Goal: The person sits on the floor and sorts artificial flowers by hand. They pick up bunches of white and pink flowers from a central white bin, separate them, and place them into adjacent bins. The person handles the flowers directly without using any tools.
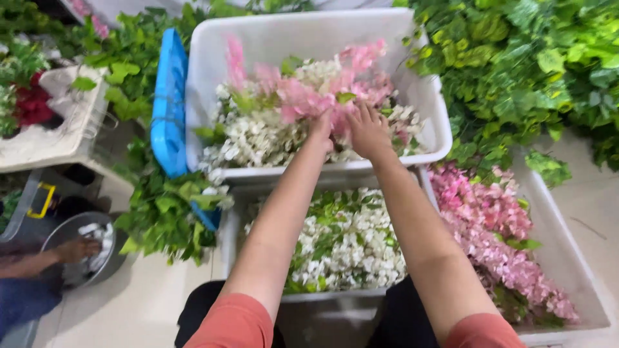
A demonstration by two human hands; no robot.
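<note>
1. Both hands reach forward into the far white bin (425,109). The left hand (321,129) is buried to the knuckles in the pink sprays (303,96); I cannot tell whether its fingers are pinching or loose.
2. The right hand (369,132) lies just beside it, fingers slightly spread and pointing away from the person, fingertips touching the same pink sprays.
3. These pink sprays sit on top of white blossoms (258,138) that fill the rest of the bin. They lie straight ahead of both hands, with their long stems running left and up toward the bin's back wall. The left hand is the deeper of the two.
4. Nearer the person, under the forearms, a second bin (225,238) holds white flowers (348,245); to its right a third bin (574,270) holds pink flowers (490,219).
5. Green foliage (516,58) is piled around the bins, and a blue lid (169,103) leans against the far one.
6. At the lower left, another person's hand (76,248) rests in a metal bowl (61,232).
</note>
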